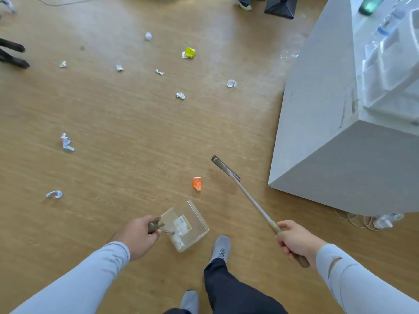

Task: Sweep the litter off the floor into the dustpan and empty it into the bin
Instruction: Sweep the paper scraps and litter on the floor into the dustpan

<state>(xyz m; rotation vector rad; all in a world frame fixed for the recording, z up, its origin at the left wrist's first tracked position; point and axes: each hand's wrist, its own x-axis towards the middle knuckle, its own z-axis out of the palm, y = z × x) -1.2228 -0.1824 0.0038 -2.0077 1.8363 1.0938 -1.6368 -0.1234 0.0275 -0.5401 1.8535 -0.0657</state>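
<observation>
The left grip (pixel 138 236) is curling round the olive-brown handle of a clear plastic dustpan (pixel 189 225), keeping it low over the wooden floor (pixel 127 123) just ahead of a grey shoe (pixel 221 247). White crumpled paper scraps and a yellow-edged wrapper (pixel 182 226) are lying inside the dustpan. The right grip (pixel 294 242) is clenching the olive-brown end of a long-handled broom with a pale shaft (pixel 251 201); the shaft is slanting forward and to the left, and its narrow dark head (pixel 224 167) is sitting at the floor near the corner of a large grey block-shaped surface (pixel 335 155). An orange crumpled wrapper (pixel 197 183) is lying on the floor between the broom head and the dustpan, apart from both. Further out, litter is lying scattered: a yellow-green carton (pixel 189 52), a small white paper ball (pixel 148 36), a curled white strip (pixel 231 83), several small crumpled white scraps, a blue-and-white crumpled paper (pixel 66 142) to the left, and a curved white-and-blue scrap (pixel 54 194) nearer the person. Clear plastic containers (pixel 390 71) are sitting on top of the grey surface. White cables (pixel 356 219) are lying coiled on the floor at its base.
</observation>
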